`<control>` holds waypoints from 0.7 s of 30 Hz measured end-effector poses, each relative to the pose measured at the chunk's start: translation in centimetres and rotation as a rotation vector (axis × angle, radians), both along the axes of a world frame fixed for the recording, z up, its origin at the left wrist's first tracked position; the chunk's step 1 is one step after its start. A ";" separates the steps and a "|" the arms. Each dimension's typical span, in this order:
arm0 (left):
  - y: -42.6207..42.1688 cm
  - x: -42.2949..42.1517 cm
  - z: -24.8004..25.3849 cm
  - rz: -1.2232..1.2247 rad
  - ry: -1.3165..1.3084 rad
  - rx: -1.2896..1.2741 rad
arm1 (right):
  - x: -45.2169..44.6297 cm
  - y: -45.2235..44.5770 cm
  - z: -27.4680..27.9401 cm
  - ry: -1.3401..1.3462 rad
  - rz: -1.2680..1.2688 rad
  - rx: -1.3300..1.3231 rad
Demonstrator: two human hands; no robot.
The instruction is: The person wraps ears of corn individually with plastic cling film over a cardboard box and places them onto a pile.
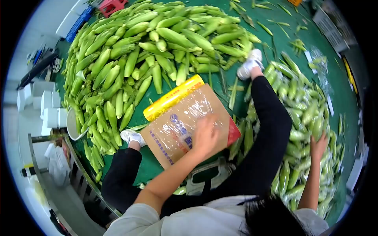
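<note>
My left hand (206, 134) is over a cardboard box (161, 143) whose top is covered with clear plastic film (183, 118). Motion blurs its fingers, so their grip does not show. Along the far edge of the box lies a yellow roll (173, 97) with red print. Out to the right, my right hand (319, 144) is closed round the near end of a green ear of corn (318, 128), on top of a heap of film-wrapped corn (293, 147). Whether this ear is wrapped is hard to see.
A large pile of corn in green husks (165, 37) spreads across the green floor (267, 37) ahead. At left are a white basin (73, 126), white foam boxes (53, 112) and a metal-framed rack (71, 157). A grey crate (330, 29) stands far right; husk scraps lie near it.
</note>
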State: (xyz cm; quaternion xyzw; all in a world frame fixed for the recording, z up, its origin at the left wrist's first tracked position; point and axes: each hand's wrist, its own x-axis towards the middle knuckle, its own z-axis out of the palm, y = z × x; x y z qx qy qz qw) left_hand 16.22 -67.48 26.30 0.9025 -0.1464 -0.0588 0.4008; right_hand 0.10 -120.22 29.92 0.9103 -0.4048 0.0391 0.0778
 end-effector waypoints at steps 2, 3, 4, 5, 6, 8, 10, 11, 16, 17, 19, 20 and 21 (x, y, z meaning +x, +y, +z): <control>1.5 -1.3 -6.8 0.091 -0.072 0.312 | 10.4 3.7 1.1 -0.234 0.372 -0.133; 2.1 -2.8 -9.2 0.129 -0.109 0.469 | 16.5 5.7 -0.9 -0.394 0.500 0.133; 2.3 -4.3 -8.9 -0.097 -0.014 0.418 | 23.5 10.0 -1.4 -0.366 0.531 0.538; 2.3 -6.1 -8.7 -0.318 0.081 0.359 | 30.2 13.0 -4.4 -0.355 0.593 0.915; 2.1 -8.0 -10.0 -0.498 0.012 0.310 | 36.6 17.6 -7.2 -0.316 0.714 1.034; 1.7 -10.6 -11.2 -0.780 -0.064 0.076 | 47.6 25.5 -13.2 -0.288 0.972 0.622; 1.8 -10.7 -10.7 -0.848 -0.031 -0.209 | 57.1 29.7 -20.3 -0.273 1.049 0.424; 2.2 -10.8 -10.3 -0.814 0.031 -0.312 | 59.5 32.3 -22.0 -0.253 1.089 0.365; 9.0 0.5 -5.6 -0.254 0.098 -0.185 | 59.6 33.2 -27.1 -0.456 1.033 0.619; 11.0 3.1 -5.0 -0.117 0.062 -0.109 | 56.6 33.4 -24.5 -0.397 0.851 0.994; 13.3 8.7 -4.8 0.168 -0.323 0.083 | 48.4 34.8 -20.2 -0.450 0.617 1.338; 13.2 10.0 -4.3 0.117 -0.367 0.288 | 44.8 35.4 -18.7 -0.420 0.680 1.379; 13.0 10.9 -4.0 0.063 -0.403 0.494 | 41.6 35.6 -20.1 -0.564 0.996 1.098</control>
